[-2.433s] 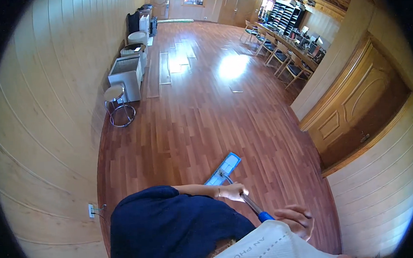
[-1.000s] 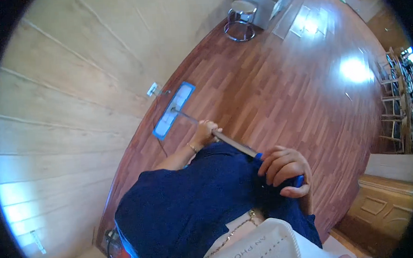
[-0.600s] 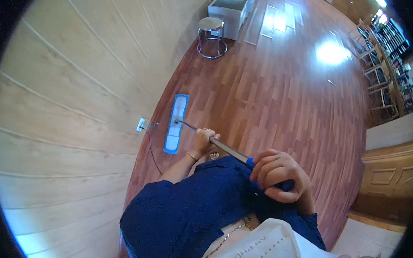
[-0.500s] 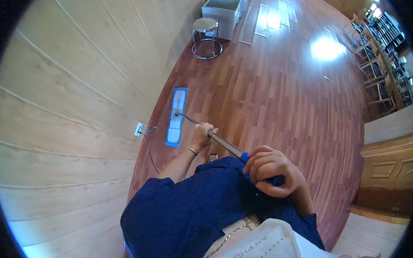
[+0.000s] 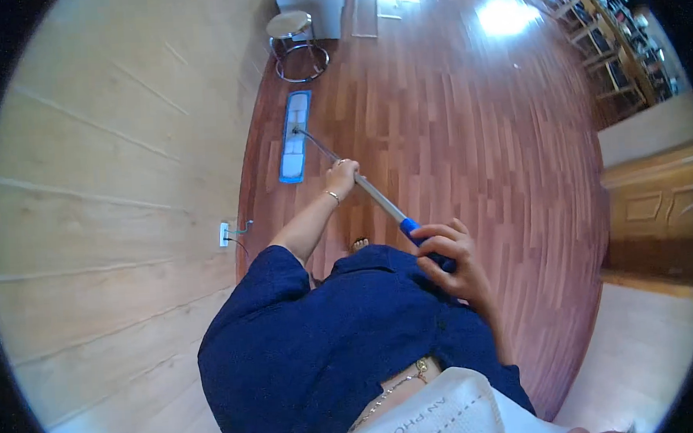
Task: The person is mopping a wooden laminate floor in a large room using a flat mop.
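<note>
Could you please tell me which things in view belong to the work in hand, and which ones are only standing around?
In use:
mop head
pole, gripped by the left hand
blue handle, held loosely in the right hand

Only standing around:
round stool
pale box-like unit beside it
wall socket
chairs
long table
wooden door

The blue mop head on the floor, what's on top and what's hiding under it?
A metal pole joins the top of the mop head near its middle. Underneath is covered, so I can't see it; reddish-brown floor shows around its edges.
</note>
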Available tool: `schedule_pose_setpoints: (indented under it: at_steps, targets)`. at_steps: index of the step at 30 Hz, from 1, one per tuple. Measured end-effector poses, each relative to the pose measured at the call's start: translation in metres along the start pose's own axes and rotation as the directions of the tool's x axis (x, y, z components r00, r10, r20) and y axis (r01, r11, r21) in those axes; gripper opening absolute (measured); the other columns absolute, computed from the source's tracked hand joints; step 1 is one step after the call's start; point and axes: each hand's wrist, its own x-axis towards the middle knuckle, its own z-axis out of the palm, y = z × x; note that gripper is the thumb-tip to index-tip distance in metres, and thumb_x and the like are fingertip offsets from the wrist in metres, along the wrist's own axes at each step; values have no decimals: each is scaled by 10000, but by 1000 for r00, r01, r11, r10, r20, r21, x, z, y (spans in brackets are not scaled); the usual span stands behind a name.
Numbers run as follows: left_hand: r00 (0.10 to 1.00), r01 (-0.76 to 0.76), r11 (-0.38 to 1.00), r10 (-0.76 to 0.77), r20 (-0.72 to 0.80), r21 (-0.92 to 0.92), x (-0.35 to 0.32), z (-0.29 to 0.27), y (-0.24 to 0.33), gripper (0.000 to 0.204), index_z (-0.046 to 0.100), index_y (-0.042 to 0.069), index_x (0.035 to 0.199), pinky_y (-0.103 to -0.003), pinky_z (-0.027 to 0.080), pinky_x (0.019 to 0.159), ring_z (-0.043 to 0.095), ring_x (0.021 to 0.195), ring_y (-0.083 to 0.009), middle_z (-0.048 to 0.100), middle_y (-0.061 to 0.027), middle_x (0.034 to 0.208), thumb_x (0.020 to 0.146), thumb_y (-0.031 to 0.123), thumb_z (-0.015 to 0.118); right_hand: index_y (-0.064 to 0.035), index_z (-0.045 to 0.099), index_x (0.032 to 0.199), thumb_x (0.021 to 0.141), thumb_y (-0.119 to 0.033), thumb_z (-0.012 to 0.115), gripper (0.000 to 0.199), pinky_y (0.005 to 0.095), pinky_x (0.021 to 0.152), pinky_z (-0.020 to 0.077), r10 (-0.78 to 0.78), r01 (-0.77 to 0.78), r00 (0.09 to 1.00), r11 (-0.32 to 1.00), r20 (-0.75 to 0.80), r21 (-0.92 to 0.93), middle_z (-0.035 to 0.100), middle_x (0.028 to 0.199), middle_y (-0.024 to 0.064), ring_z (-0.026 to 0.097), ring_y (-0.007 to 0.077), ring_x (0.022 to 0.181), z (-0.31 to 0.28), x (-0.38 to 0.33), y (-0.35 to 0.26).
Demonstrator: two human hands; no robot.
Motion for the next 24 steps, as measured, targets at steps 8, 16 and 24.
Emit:
schedule_pose_setpoints:
  at_steps: [8,16,24]
  targets:
    - [787,-570,817,574,226,-89,-30,36,126,354,589,125,613,-438,473,639,607,796,-298,612,-80,704,695,441,727,-90,665,826,661,-192,713,200,367,657,439,189,-178,928,982,-321,63,689,1007,113,644,263,784,-43,-120,-68]
    - [182,-746,376,909,375,-550,-119,27,281,93,572,138,626,-493,383,749,592,685,-295,576,-62,635,607,193,645,-85,619,937,797,-283,707,259,317,414,333,-30,-49,962,959,-271,-280,662,720,118,529,192,450,-67,-251,-164]
    - [-238,-665,61,928,288,-744,-180,42,322,123,614,173,680,-448,333,723,603,663,-241,599,-20,635,671,279,677,74,632,788,803,-250,658,325,299,323,396,-229,70,928,882,-294,-467,647,741,228,589,274,469,-18,-238,-215]
